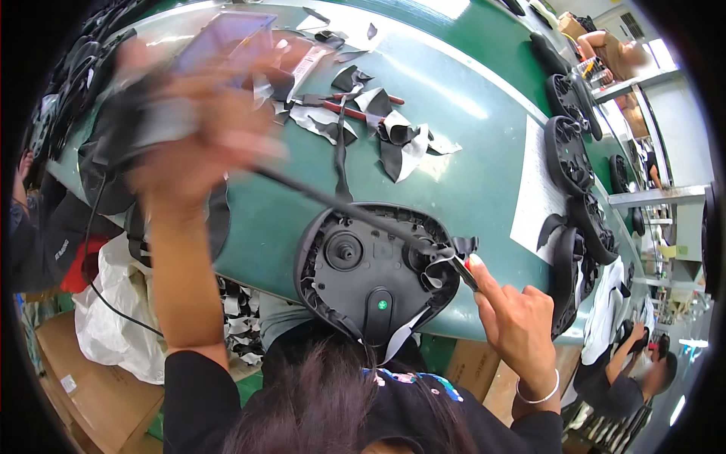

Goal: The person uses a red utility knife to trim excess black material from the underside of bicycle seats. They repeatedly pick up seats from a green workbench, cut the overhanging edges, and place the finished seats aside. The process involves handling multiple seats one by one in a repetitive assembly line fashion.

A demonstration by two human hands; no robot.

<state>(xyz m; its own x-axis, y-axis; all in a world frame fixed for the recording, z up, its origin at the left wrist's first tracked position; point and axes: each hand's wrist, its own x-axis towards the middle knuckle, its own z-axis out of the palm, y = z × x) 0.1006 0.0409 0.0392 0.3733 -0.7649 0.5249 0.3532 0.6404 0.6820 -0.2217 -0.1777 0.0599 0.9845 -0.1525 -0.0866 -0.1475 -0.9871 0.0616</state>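
A rounded black plastic shell (363, 261) lies at the table's near edge, hollow side up, with fabric trim along its rim. My left hand (204, 129), smeared by motion, is raised to the upper left. From it a long dark strip (318, 195) runs taut to the shell's right side, so the hand appears closed on it. My right hand (514, 321) is at the shell's right rim, fingers closed around a thin cutting tool (464, 274) with a red part. Its tip meets the fabric there; the tool's exact kind is partly hidden.
Black and white fabric scraps (397, 140) and red-handled tools (352, 112) lie beyond the shell. More black shells (569, 155) line the right, beside a white paper sheet (535, 200). A plastic bin (227, 41) stands at upper left. Other people sit at right and left.
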